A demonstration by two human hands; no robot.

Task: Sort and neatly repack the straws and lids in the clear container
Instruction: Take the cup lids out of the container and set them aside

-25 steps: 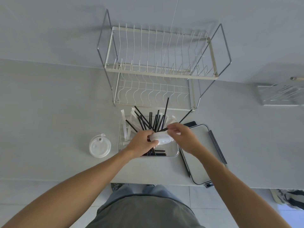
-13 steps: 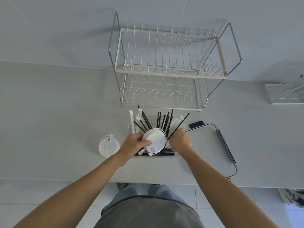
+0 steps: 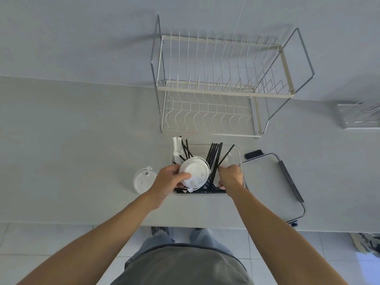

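Grey table (image 3: pixel 82 161) bearing one clear container (image 3: pixel 239 159) of black straws (image 3: pixel 214 157). Left hand (image 3: pixel 166 179) grips one white lid (image 3: pixel 194 171) above it; right hand (image 3: pixel 230 176) curls among the straws, grasp unclear. Second lid (image 3: pixel 143 180) lies left; one two-tier dish rack (image 3: pixel 222 85) stands behind.

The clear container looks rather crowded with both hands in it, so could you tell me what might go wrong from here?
1. The black straws lean loosely against the clear container wall; the right hand working among them could tip some onto the counter.
2. The left hand grips the white lid by its edge, so the lid might slip.
3. The container sits near the counter's front edge and could be nudged off.
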